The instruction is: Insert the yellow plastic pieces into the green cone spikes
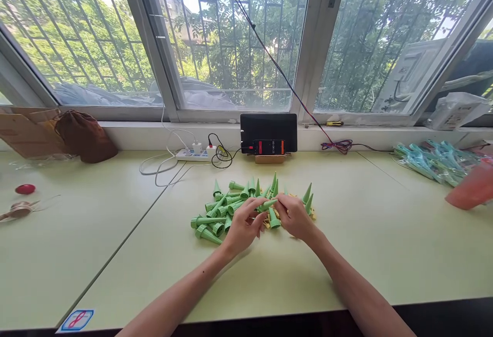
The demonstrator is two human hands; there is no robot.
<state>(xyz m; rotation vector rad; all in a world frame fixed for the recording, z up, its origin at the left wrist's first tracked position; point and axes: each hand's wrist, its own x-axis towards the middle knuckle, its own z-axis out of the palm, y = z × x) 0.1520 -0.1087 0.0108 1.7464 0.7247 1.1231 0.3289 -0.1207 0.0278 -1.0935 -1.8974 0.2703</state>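
Observation:
My left hand point(244, 222) is closed around a green plastic cone-shaped spike point(267, 205), whose narrow tip points right. My right hand point(295, 215) pinches at that tip, and whatever its fingers grip is hidden. Many more green spikes point(219, 208) with ribbed caps lie heaped to the left of and behind my hands. One spike point(274, 219) lies on the table between the two hands, cap toward me. A few others point(307, 195) point upward just beyond my right hand. Small yellow pieces point(314, 213) are scattered under and behind my right hand, partly covered.
Behind the pile, a phone point(270, 147) showing a timer leans on a black panel point(268, 121). A power strip point(196, 155) with cables sits left of it. Bagged blue-green items point(435, 160) and a reddish container point(472, 185) are at right. A brown pouch point(85, 136) stands far left.

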